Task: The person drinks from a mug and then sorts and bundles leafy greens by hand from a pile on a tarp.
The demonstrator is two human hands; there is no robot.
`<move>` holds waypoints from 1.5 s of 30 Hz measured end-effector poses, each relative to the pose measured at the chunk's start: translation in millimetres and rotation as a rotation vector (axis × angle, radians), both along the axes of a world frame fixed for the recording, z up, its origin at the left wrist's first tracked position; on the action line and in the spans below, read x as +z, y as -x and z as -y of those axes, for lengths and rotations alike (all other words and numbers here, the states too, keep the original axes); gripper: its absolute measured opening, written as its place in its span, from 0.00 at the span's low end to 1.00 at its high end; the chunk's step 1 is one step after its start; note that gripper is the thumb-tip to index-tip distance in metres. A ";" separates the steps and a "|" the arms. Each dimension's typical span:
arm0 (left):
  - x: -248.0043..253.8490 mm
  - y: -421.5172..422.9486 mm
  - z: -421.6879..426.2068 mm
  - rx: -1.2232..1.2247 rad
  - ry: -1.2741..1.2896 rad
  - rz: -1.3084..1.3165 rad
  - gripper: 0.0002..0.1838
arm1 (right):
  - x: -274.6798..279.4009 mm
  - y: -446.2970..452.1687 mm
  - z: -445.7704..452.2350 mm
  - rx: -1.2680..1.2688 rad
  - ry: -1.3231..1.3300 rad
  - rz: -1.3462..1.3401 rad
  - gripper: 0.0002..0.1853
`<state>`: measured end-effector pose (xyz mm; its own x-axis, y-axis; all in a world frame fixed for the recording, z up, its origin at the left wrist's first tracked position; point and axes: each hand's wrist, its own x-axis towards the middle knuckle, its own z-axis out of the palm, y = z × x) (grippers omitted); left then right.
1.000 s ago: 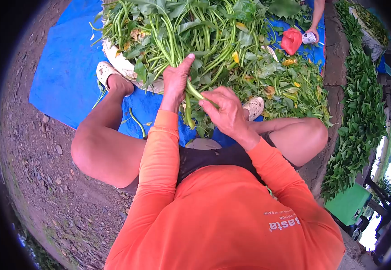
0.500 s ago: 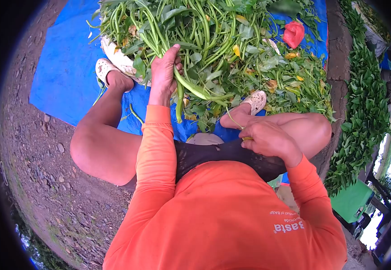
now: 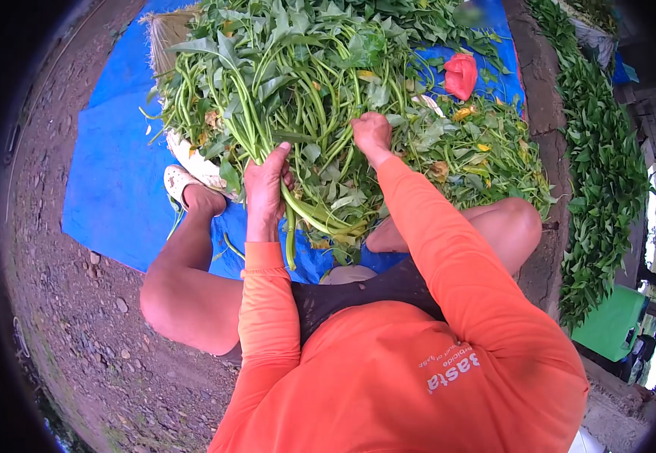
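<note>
My left hand [image 3: 266, 181] is closed around a bunch of water spinach [image 3: 243, 113], its long green stems and leaves fanning up and away over the heap. The cut ends hang below the fist toward my lap. Ahead and to the right, my right hand [image 3: 372, 136] is closed at the edge of the large water spinach pile [image 3: 320, 83], among loose stems. Its curled fingers hide whatever is in them.
The pile lies on a blue tarp [image 3: 109, 166] between my legs. A red plastic bag [image 3: 461, 75] sits on the right, beside scattered leaves with yellow ones [image 3: 464, 113]. Farther right are a long row of leafy greens [image 3: 607, 166] and a green container [image 3: 607, 321]. Stony ground [image 3: 109, 302] is at left.
My right hand has moved from my lap, where it pinched a thin stem, forward to the pile. My left hand still grips the bunch. The view has shifted slightly.
</note>
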<state>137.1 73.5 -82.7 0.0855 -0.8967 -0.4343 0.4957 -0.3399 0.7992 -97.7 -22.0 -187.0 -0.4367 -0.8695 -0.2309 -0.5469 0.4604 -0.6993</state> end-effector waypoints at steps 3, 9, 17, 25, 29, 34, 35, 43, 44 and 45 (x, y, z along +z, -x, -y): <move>-8.3 -4.3 4.7 -0.004 0.006 0.034 0.11 | 17.4 1.3 1.1 -0.014 0.172 0.090 0.17; -25.5 3.8 10.5 -0.033 -0.003 -0.002 0.12 | 96.5 36.1 -8.3 0.092 0.133 0.781 0.14; -47.3 7.3 5.4 -0.102 -0.036 -0.043 0.16 | 171.9 48.1 -60.2 0.215 0.399 0.721 0.14; -92.2 13.9 -5.9 -0.185 -0.171 -0.315 0.23 | 88.5 -51.5 -98.6 0.424 0.032 0.585 0.11; -124.6 27.6 -15.3 0.079 -0.174 -0.175 0.33 | 20.4 -72.9 -121.4 0.327 -0.046 0.565 0.13; -110.8 32.5 -20.9 0.069 -0.248 0.015 0.21 | 22.0 -80.8 -143.0 0.539 -0.042 0.462 0.13; -110.5 24.3 -21.2 0.098 -0.251 0.022 0.18 | 15.4 -78.1 -146.4 0.608 0.063 0.484 0.13; -46.6 -19.4 2.4 0.301 -0.116 0.247 0.19 | 16.6 -42.8 -17.1 0.139 0.253 0.345 0.13; -38.0 -19.6 3.2 0.298 -0.104 0.242 0.19 | 25.7 -48.6 -1.3 0.142 0.254 0.325 0.14; -30.5 -19.0 2.2 0.295 -0.093 0.238 0.19 | 22.7 -54.1 13.6 0.192 0.290 0.197 0.15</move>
<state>156.2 71.3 -113.1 0.4415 -0.7762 -0.4500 0.3875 -0.2874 0.8759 -43.6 -35.6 -164.2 -0.2314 -0.9725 -0.0269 -0.4464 0.1307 -0.8852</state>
